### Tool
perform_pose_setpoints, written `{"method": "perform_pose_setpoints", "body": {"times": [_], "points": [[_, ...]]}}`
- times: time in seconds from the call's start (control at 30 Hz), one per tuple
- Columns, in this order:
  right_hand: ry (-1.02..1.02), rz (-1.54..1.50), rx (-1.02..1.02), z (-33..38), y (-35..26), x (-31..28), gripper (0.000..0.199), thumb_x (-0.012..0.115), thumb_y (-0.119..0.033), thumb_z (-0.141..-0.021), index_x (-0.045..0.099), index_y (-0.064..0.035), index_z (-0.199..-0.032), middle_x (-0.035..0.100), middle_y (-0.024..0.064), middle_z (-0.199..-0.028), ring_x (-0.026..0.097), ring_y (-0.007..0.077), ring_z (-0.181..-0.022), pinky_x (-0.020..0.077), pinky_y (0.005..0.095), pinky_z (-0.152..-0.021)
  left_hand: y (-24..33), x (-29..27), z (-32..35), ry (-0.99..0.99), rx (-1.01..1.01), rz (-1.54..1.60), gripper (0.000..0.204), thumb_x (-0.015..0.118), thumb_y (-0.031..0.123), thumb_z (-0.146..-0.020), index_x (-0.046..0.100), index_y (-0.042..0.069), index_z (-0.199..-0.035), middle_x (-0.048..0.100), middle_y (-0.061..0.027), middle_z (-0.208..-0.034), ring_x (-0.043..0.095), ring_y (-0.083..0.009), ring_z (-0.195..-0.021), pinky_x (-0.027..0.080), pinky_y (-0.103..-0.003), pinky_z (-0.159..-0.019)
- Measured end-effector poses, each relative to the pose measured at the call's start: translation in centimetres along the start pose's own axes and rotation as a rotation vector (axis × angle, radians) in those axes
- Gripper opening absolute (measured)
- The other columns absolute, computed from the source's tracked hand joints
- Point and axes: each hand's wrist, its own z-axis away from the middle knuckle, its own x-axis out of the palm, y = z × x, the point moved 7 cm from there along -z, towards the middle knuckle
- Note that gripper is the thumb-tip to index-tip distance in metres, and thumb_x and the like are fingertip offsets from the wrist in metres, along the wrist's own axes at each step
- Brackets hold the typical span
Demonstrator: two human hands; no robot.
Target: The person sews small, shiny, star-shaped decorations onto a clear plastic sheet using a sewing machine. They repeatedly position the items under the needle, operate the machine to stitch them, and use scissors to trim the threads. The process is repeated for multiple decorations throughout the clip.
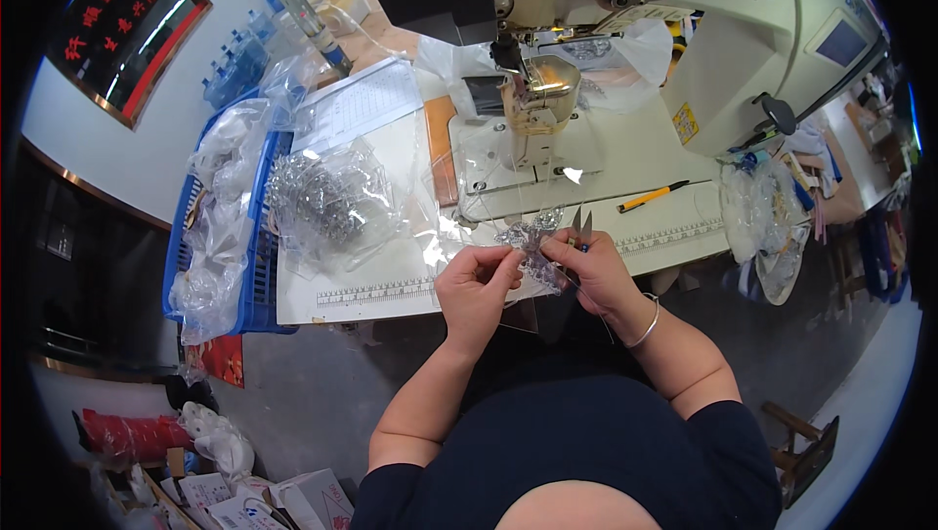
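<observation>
Left hand (476, 281) is pinching the clear sparkly piece (532, 249) taut above the table edge (391, 294), w/ fingers closed on it; right hand (596, 266) is gripping thread snips (578, 225), blades up, prob. for trimming.

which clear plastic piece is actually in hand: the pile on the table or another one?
The small crinkled clear piece, pinched between the left hand and right hand, which also holds thread snips. The bigger pile of clear pieces lies untouched on the table, beside the blue basket.

Bright even light, plastic glare, fisheye-bent dark edges.
</observation>
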Motion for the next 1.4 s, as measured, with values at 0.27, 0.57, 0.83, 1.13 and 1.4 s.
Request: {"method": "perform_pose_setpoints", "body": {"times": [0.27, 0.57, 0.83, 1.13, 1.4], "points": [[0.0, 0.038, -0.022, -0.15, -0.09, -0.01, 0.014, 0.066, -0.015, -0.081, 0.061, -0.0023, -0.078, 0.057, 0.0018, -0.069, 0.049, 0.007, -0.055, 0.0387, 0.0213, -0.047, 0.05, 0.0, -0.1, 0.002, -0.011, -0.015, 0.008, 0.066, -0.001, -0.079, 0.06, -0.003, -0.083, 0.062, -0.0068, -0.071, 0.06, -0.0095, -0.06, 0.05, -0.019, -0.055], [0.005, 0.088, -0.041, -0.12, -0.28, -0.06, 0.013, 0.066, -0.014, -0.081, 0.063, -0.0015, -0.081, 0.058, 0.0012, -0.069, 0.049, 0.0058, -0.055, 0.0377, 0.0204, -0.047, 0.15, 0.06, -0.08, -0.015, -0.055, 0.028, 0.008, 0.065, 0.0, -0.08, 0.06, -0.003, -0.083, 0.062, -0.0065, -0.071, 0.06, -0.0095, -0.06, 0.05, -0.02, -0.054], [0.055, 0.251, -0.112, -0.13, -0.74, -0.29, 0.014, 0.066, -0.015, -0.082, 0.063, -0.0012, -0.08, 0.055, -0.0016, -0.061, 0.045, 0.0034, -0.05, 0.0347, 0.0187, -0.045, 0.28, -0.26, -0.11, 0.007, 0.014, -0.036, 0.009, 0.068, 0.004, -0.078, 0.062, -0.003, -0.081, 0.064, -0.0053, -0.069, 0.062, -0.0081, -0.06, 0.05, -0.019, -0.054], [0.044, 0.181, -0.072, -0.24, -0.59, -0.01, 0.01, 0.065, -0.011, -0.082, 0.061, -0.0026, -0.079, 0.054, -0.0019, -0.062, 0.044, 0.0035, -0.05, 0.033, 0.0178, -0.045, -0.12, -0.42, -0.2, -0.005, -0.017, -0.038, 0.009, 0.067, 0.0, -0.079, 0.06, -0.004, -0.084, 0.063, -0.0074, -0.07, 0.061, -0.0098, -0.06, 0.051, -0.02, -0.055], [0.019, 0.173, -0.082, -0.47, -0.45, 0.03, 0.012, 0.066, -0.012, -0.081, 0.061, -0.0009, -0.079, 0.053, -0.001, -0.062, 0.044, 0.0044, -0.05, 0.0338, 0.0183, -0.046, -0.41, -0.5, -0.25, -0.016, -0.013, -0.04, 0.01, 0.068, 0.0, -0.078, 0.061, -0.004, -0.084, 0.063, -0.0074, -0.069, 0.061, -0.0095, -0.06, 0.05, -0.02, -0.055]]}}
